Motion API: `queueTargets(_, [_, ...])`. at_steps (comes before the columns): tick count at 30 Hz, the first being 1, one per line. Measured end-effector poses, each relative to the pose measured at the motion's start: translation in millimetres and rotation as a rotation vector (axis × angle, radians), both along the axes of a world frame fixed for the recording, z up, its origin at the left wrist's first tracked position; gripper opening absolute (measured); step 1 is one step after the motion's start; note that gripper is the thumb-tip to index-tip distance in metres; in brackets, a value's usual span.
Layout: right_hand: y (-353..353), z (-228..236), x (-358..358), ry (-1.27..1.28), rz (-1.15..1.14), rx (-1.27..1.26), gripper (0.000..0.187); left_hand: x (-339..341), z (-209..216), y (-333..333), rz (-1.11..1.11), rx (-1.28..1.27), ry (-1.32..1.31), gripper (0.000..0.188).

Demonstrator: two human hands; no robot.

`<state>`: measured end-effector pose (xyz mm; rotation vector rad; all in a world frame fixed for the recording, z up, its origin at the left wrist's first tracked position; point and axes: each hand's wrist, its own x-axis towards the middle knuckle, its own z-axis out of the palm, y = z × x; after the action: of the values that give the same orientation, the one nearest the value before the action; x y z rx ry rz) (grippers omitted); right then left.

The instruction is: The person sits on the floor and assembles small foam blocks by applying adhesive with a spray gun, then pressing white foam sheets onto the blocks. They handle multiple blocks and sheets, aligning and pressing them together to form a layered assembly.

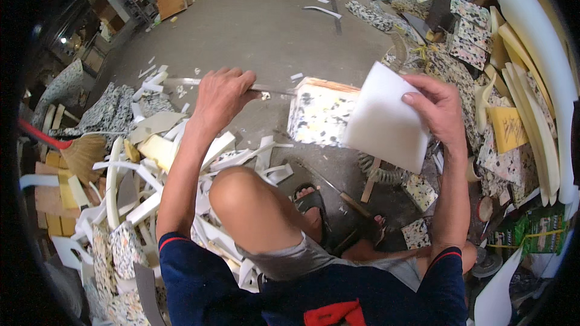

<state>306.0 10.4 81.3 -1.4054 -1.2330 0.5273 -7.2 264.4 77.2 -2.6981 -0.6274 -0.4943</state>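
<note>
My left hand (226, 99) is closed around a long, thin metal blade (275, 90), which sticks out on both sides of the fist. Its right end reaches the edge of a speckled foam block (320, 111) with a brownish far edge, in front of my knees. A white foam sheet (386, 118) is tilted up in my right hand (435, 105), with the thumb on its face and the fingers behind. The sheet's lower left edge overlaps the speckled block in view; whether they touch, I cannot tell.
White foam offcuts (145, 187) pile up at my left, near a straw broom (84, 154). A wooden-handled tool (354, 204) lies by my sandalled feet, near a coiled hose (386, 174). Foam sheets and a white roll (531, 30) line the right side.
</note>
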Motion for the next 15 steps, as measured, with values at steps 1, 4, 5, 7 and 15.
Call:
queueTargets(1, [-7.1, 5.5, -5.4, 0.01, 0.012, 0.024, 0.028, -0.2, 8.9, -9.7, -0.023, 0.009, 0.021, 0.03])
queueTargets(4, [-19.7, 17.3, -20.6, -0.097, 0.02, 0.096, 0.03, -5.9, 28.6, -33.5, -0.05, 0.018, 0.04, 0.029])
queueTargets(5, [-21.6, 20.1, -24.8, -0.128, 0.027, 0.114, 0.03, -7.8, 33.0, -39.6, -0.054, 0.015, 0.046, 0.029])
queueTargets(7, [-23.5, 25.1, -32.5, -0.169, 0.038, 0.139, 0.03, -12.0, 40.0, -48.6, -0.067, 0.016, 0.046, 0.029])
queueTargets(15, [-21.4, 32.6, -55.1, -0.207, 0.041, 0.161, 0.029, -26.6, 47.0, -64.6, -0.123, -0.014, -0.004, 0.028])
